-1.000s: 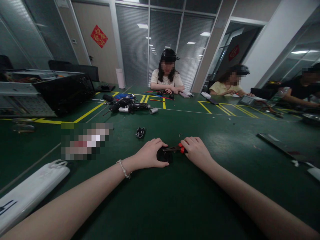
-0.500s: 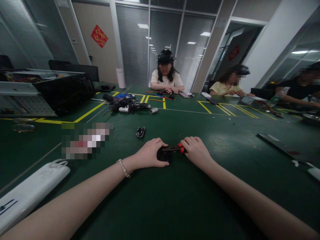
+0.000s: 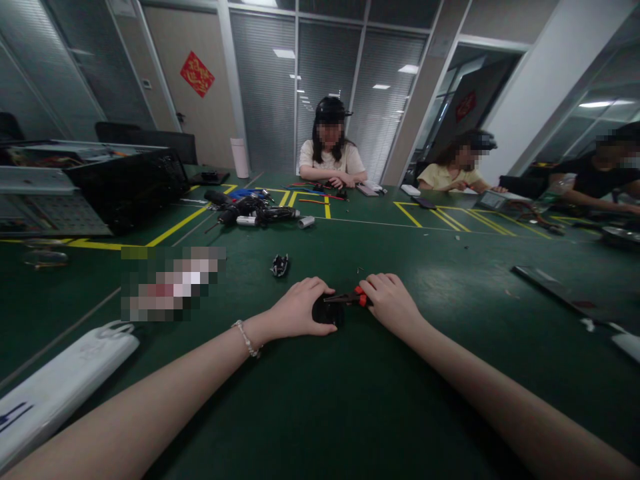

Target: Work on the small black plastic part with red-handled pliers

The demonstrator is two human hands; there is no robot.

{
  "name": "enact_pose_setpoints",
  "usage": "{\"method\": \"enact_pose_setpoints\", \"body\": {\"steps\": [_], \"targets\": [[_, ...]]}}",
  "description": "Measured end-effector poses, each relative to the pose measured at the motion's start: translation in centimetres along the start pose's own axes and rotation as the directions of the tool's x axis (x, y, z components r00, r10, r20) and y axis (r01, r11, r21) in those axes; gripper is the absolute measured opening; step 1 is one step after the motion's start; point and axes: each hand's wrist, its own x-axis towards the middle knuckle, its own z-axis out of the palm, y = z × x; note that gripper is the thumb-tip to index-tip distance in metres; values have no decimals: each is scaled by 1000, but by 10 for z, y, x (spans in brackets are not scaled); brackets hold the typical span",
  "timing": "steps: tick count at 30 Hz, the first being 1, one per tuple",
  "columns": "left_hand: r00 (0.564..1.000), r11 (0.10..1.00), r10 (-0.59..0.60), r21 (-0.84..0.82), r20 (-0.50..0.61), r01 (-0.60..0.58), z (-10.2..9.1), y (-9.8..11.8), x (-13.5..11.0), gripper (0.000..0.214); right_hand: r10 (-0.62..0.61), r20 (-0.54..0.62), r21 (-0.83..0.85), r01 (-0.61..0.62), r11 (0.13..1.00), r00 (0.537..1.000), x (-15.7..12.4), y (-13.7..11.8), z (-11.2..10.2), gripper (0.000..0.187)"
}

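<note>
Here, my left hand (image 3: pixel 299 309) curls its fingers around a small, rounded black part (image 3: pixel 330 315) on the green table (image 3: pixel 320 400) while my right hand (image 3: pixel 393 299) grips red-handled, dark metal pliers (image 3: pixel 347 298), tips over it.

Our view dim and cool, reflected lights (image 3: pixel 284 53) glowing white in the glass panels (image 3: pixel 330 50), a soft sheen on the worktop (image 3: pixel 445 280), its near part in shadow, the pillar (image 3: pixel 555 87) leaning with wide-angle distortion, the black piece (image 3: pixel 330 315) too dark for us to read
</note>
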Motion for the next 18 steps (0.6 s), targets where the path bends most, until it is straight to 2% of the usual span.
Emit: {"method": "enact_pose_setpoints", "body": {"steps": [11, 18], "targets": [[998, 997, -27, -77, 48, 31, -4, 0, -1, 57, -12, -21, -7, 12, 1000, 1000, -2, 1, 1, 29], [999, 997, -30, -66, 30, 32, -3, 1, -1, 57, -6, -14, -1, 6, 1000, 1000, -2, 1, 0, 29]]}}
